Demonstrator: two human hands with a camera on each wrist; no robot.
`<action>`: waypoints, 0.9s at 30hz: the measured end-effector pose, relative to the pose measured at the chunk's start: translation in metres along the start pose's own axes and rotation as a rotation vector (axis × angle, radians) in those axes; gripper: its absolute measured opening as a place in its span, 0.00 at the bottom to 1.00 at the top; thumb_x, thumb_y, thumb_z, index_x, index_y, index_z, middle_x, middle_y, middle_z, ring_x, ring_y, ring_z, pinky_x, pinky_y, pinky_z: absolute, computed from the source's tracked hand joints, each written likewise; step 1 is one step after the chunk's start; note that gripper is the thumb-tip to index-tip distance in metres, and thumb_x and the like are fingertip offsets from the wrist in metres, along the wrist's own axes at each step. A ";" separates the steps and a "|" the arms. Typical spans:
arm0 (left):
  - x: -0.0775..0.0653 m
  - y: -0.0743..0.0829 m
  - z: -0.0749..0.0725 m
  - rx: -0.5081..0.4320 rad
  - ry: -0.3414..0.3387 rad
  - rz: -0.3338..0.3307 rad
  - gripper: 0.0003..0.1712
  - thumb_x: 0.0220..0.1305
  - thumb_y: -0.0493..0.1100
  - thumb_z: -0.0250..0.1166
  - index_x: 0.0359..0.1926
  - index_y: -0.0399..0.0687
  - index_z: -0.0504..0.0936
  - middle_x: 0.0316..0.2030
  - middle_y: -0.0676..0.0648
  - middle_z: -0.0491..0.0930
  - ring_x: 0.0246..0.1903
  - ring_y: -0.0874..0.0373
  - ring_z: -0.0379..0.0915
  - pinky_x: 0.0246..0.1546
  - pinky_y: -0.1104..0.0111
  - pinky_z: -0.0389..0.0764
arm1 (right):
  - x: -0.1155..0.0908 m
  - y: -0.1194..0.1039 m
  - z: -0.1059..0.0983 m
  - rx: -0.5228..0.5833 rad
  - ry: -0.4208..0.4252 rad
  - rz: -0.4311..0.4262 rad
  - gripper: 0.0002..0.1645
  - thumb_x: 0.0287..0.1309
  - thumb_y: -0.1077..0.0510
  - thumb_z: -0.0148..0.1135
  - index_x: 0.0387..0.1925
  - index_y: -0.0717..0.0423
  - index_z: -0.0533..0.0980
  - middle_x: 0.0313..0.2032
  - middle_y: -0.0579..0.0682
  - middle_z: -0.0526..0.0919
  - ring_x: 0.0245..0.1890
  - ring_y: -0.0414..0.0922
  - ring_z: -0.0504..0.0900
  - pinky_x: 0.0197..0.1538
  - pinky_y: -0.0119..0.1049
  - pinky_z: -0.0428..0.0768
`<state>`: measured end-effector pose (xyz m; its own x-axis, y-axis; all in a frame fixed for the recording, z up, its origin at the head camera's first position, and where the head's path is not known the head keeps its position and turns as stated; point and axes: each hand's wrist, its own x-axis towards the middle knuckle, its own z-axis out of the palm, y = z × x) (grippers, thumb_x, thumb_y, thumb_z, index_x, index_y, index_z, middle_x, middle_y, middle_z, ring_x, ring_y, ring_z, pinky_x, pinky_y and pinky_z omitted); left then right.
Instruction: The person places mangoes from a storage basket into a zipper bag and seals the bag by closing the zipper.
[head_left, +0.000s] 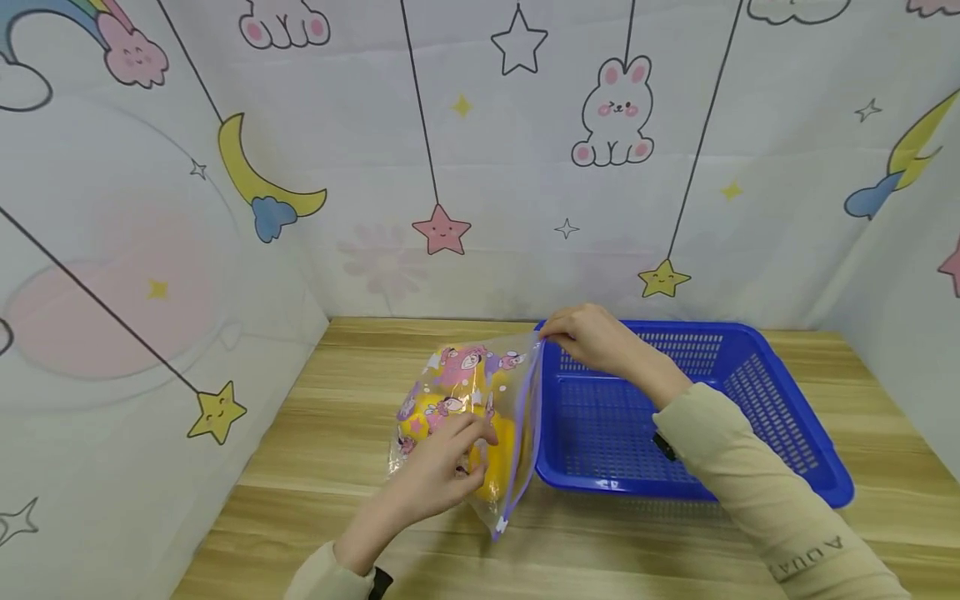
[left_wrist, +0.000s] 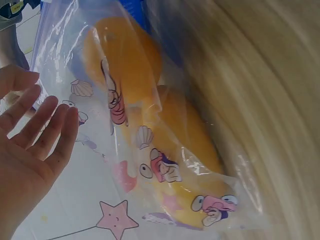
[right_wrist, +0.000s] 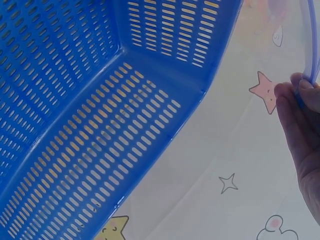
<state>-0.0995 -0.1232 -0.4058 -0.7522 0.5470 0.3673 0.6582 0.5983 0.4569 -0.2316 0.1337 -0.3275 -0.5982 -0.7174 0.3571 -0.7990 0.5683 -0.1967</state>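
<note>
— Beige long sleeves [head_left: 750, 467] come closest to us, at 4 and 7 o'clock, the first with dark lettering. What do we make of the hands?

— We see the right hand [head_left: 588, 337] pinching the top corner of a clear plastic zip bag [head_left: 522, 379] printed with pink and purple cartoon figures. From the bag's middle, that hand is at 2 o'clock.

— And the left hand [head_left: 446, 462]?

— Released: its fingers are loose, at the bag's 6 o'clock side. We cannot tell whether they touch the plastic.

— Where do we place the bag?

— On the pale wood-grained bench [head_left: 330, 450], at 6 o'clock from our head view's centre. Rounded yellow-orange things [head_left: 500, 467] fill most of it. Its purple-edged mouth faces 3 o'clock, with a small white slider [head_left: 501, 525] at 5.

— Then we have the blue rectangular plastic basket [head_left: 600, 483] with slotted walls, at the bag's 3 o'clock, just beside the mouth.

— Behind, toward 12, we find a white sheet [head_left: 360, 167] printed with stars and rabbits.
</note>
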 end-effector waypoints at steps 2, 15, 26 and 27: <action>-0.007 -0.001 0.005 -0.006 0.009 0.024 0.16 0.55 0.34 0.65 0.46 0.47 0.77 0.52 0.49 0.76 0.45 0.57 0.76 0.34 0.77 0.80 | 0.000 0.000 0.000 -0.001 -0.002 0.001 0.10 0.59 0.67 0.60 0.39 0.58 0.85 0.40 0.54 0.88 0.42 0.51 0.86 0.47 0.45 0.84; -0.032 -0.002 0.025 0.175 -0.043 0.089 0.41 0.38 0.61 0.78 0.54 0.55 0.73 0.69 0.52 0.64 0.65 0.56 0.65 0.62 0.57 0.72 | 0.002 -0.002 0.001 0.004 -0.007 -0.001 0.11 0.59 0.68 0.60 0.40 0.59 0.85 0.40 0.54 0.88 0.41 0.51 0.86 0.44 0.45 0.84; -0.034 -0.004 0.035 0.282 -0.040 0.190 0.35 0.35 0.61 0.78 0.45 0.55 0.77 0.70 0.46 0.63 0.67 0.52 0.64 0.63 0.55 0.69 | 0.004 -0.003 0.001 0.007 -0.016 0.011 0.10 0.59 0.67 0.60 0.40 0.59 0.85 0.41 0.54 0.88 0.42 0.51 0.86 0.45 0.44 0.84; -0.034 -0.004 0.036 0.289 -0.036 0.205 0.33 0.36 0.60 0.78 0.44 0.56 0.77 0.70 0.46 0.63 0.67 0.52 0.63 0.63 0.55 0.70 | 0.004 -0.003 0.000 0.010 -0.015 0.011 0.10 0.59 0.67 0.60 0.40 0.59 0.85 0.41 0.54 0.88 0.42 0.51 0.86 0.46 0.44 0.84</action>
<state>-0.0755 -0.1232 -0.4491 -0.6058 0.6901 0.3959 0.7803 0.6124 0.1266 -0.2315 0.1291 -0.3259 -0.6080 -0.7170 0.3410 -0.7927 0.5725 -0.2096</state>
